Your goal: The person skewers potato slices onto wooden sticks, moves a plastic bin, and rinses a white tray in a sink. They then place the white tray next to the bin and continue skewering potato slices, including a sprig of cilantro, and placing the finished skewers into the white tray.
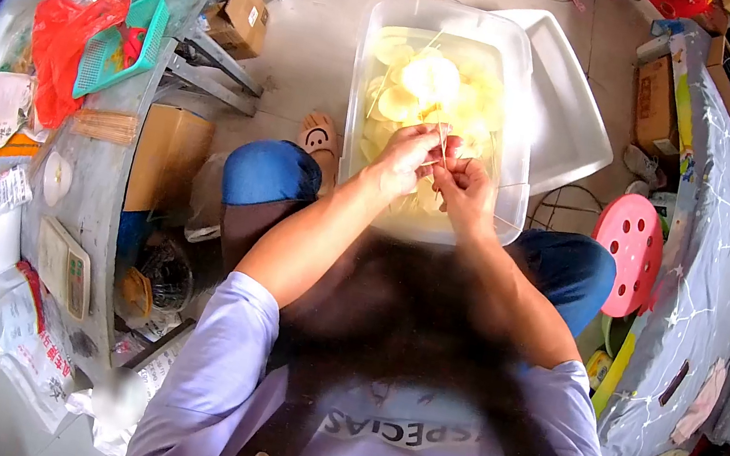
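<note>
A thin stick (443, 144) is standing out between the fingertips of the two hands, over the near half of a translucent plastic tub (514, 171). The left hand (409, 158) is gripping it partly closed, the thumb and fingers bending in to a pinch. The right hand (467, 190) is pinching at the same spot from the other side, its fingers curling inward and almost touching those of the left. Exactly which fingertips are pressing on the stick is too small to tell.

Below and beyond the hands, round pale yellow slices (397, 103) are lying in the tub, some of them overlapping, and glare is washing out those in the middle. Other thin sticks are poking out among the slices, one slanting up near the far side.

The tub is sitting between the person's knees, in front of the dark apron (249, 442). A white plastic lid (579, 119) is lying at an angle just beside it on the right, partly behind its wall. A sandalled foot (317, 140) is resting on the floor to the left of the tub.

Farther left, a grey table (85, 179) is holding a green basket (150, 19), a red plastic bag (69, 49) and a bundle of sticks (105, 125). On the right, a pink stool (626, 255) is standing near a surface covered by a grey patterned cloth (709, 240).
</note>
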Tool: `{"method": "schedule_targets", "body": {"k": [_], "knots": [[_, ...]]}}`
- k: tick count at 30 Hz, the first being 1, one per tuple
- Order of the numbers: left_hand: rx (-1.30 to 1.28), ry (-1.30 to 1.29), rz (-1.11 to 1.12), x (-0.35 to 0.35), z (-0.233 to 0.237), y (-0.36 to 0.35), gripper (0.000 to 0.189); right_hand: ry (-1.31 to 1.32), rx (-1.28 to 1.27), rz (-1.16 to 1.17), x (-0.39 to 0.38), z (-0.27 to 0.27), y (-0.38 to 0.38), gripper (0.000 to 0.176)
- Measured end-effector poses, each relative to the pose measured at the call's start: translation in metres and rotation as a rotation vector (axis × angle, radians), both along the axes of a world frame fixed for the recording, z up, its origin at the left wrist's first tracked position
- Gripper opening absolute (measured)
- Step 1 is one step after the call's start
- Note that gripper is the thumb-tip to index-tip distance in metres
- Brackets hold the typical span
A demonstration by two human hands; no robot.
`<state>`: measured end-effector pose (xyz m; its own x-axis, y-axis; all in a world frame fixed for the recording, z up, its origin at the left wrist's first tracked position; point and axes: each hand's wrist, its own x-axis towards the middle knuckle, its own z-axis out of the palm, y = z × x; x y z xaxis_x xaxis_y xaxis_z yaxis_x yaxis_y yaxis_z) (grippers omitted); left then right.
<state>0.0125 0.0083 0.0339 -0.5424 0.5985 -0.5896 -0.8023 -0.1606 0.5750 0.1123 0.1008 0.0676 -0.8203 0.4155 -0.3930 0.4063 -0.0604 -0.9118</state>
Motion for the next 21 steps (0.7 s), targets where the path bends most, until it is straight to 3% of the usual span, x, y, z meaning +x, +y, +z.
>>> {"method": "schedule_targets", "body": {"k": [4,7,11,14,15,18,21], "knots": [[0.009,0.022,0.087,0.007,0.021,0.000,0.023,0.008,0.149,0.067,-0.006,-0.008,0.003,0.021],[-0.118,0.276,0.052,-0.005,0.007,0.001,0.028,-0.128,0.160,0.212,-0.026,-0.009,0.011,0.027],[-0.358,0.676,0.080,-0.022,-0.023,-0.001,0.039,-0.141,0.455,0.274,-0.053,-0.028,0.014,0.030],[-0.444,0.540,0.159,-0.025,-0.033,-0.002,0.041,-0.282,0.826,0.229,-0.073,-0.038,0.002,0.024],[-0.379,0.401,0.136,-0.023,-0.025,-0.006,0.045,-0.249,0.690,0.218,-0.078,-0.046,0.001,0.023],[-0.373,0.326,0.188,-0.019,-0.025,-0.006,0.045,-0.116,0.498,0.248,-0.093,-0.077,0.000,0.026],[-0.379,0.317,0.270,-0.021,-0.037,-0.006,0.041,-0.141,0.536,0.224,-0.099,-0.077,0.005,0.025]]}}
